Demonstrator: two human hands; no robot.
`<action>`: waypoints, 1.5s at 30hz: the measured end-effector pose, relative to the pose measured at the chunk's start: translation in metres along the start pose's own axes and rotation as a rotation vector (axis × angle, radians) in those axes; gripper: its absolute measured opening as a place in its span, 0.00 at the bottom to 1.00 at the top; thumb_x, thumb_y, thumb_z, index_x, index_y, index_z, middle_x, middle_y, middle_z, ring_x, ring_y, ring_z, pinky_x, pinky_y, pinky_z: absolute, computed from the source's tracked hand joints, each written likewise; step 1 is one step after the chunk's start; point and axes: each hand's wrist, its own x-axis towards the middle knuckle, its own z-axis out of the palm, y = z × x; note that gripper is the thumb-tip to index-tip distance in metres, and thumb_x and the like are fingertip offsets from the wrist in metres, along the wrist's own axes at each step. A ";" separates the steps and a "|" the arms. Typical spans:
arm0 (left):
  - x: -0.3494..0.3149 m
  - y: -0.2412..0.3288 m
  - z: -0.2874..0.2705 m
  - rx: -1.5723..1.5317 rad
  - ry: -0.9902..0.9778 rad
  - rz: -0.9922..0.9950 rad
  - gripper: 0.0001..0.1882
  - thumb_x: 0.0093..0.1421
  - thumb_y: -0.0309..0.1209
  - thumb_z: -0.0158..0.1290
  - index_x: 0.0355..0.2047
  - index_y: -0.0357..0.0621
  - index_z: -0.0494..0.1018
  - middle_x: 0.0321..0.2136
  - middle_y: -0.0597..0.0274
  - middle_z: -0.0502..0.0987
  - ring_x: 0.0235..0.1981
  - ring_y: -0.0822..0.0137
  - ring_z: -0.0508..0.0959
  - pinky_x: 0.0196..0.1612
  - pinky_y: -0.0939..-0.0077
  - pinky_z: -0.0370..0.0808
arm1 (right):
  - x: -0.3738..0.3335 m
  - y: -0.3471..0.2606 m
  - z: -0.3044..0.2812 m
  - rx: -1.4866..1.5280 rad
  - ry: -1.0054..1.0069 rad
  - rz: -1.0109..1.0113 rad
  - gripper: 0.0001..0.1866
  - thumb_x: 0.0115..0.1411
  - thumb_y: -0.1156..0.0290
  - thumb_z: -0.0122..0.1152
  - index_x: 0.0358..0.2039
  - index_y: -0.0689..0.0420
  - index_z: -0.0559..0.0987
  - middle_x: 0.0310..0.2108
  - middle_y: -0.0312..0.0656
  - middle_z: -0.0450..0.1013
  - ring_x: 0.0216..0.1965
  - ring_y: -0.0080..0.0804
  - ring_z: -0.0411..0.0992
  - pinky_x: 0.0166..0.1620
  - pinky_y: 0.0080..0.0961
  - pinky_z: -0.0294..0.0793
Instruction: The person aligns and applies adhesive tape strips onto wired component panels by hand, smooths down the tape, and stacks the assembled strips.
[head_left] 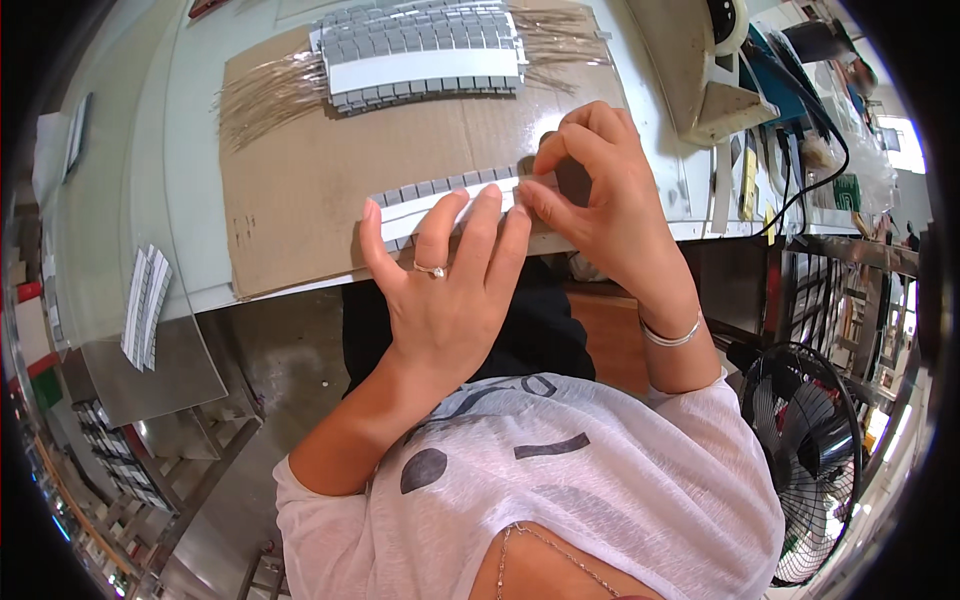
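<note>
Nearest the viewer, at 6 o'clock, the person's white printed shirt (560, 480). Above it, at centre, the left hand (450, 290) lies flat, fingers spread, pressing on a white strip (425, 208) edged with a row of small grey square components; a ring sits on one finger. At 1 o'clock from it, the right hand (600, 190), bracelet at the wrist, pinches the strip's right end between thumb and fingertips. The hands are close together, both on the same strip. The strip rests on a brown cardboard sheet (300, 170) laid on the pale workbench (150, 150).

Farther off, at 12 o'clock, a finished-looking stack of like strips (425, 50) lies over a spread of thin metal leads (270, 95), suggesting that several are done and one is in hand. How many remain cannot be told. At 9 o'clock, loose strips (145, 305) sit on a lower shelf; at 4 o'clock, a black fan (815, 440).
</note>
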 end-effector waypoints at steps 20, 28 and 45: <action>-0.031 -0.146 -0.109 0.485 0.304 0.107 0.06 0.54 0.32 0.62 0.34 0.54 0.81 0.36 0.76 0.81 0.48 0.63 0.81 0.68 0.27 0.46 | 0.085 -0.002 0.023 -0.425 -0.022 -0.389 0.25 0.43 0.81 0.72 0.45 0.53 0.80 0.47 0.37 0.76 0.56 0.42 0.70 0.61 0.41 0.64; -0.074 -0.227 -0.148 0.588 0.136 -0.302 0.17 0.54 0.32 0.66 0.45 0.53 0.79 0.43 0.71 0.80 0.52 0.64 0.78 0.68 0.32 0.48 | 0.089 -0.005 0.024 -0.257 -0.032 -0.332 0.31 0.41 0.83 0.73 0.49 0.54 0.79 0.43 0.43 0.74 0.50 0.48 0.70 0.56 0.42 0.69; -0.034 -0.049 -0.040 -0.172 0.148 0.106 0.18 0.49 0.29 0.67 0.43 0.53 0.81 0.48 0.68 0.79 0.52 0.64 0.77 0.66 0.45 0.56 | 0.062 -0.013 0.002 -0.019 -0.070 -0.309 0.34 0.40 0.81 0.76 0.52 0.53 0.79 0.42 0.41 0.74 0.47 0.44 0.71 0.55 0.40 0.69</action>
